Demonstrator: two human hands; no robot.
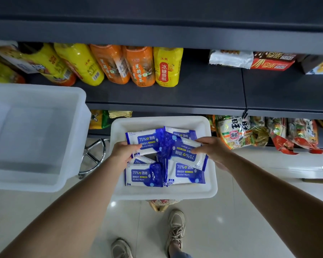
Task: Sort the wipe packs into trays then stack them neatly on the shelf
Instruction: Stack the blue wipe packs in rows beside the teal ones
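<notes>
A white tray (162, 192) below the shelf edge holds several blue-and-white alcohol wipe packs. My left hand (122, 152) grips the upper left pack (147, 139) by its left end. My right hand (212, 148) pinches the upside-down pack (186, 154) at the upper right, which lies tilted over the others. Two more packs, one at the lower left (145, 175) and one at the lower right (186, 173), lie flat along the tray's near side. A larger white tub (35, 127) stands at the left with nothing visible in it.
The dark shelf (203, 90) in front carries yellow and orange bottles (138, 66) at its left and snack boxes (272, 61) at its right. Snack bags (250, 133) fill the lower shelf. A chrome stool base (93, 155) stands between tub and tray. My shoes (175, 229) are on the tiled floor.
</notes>
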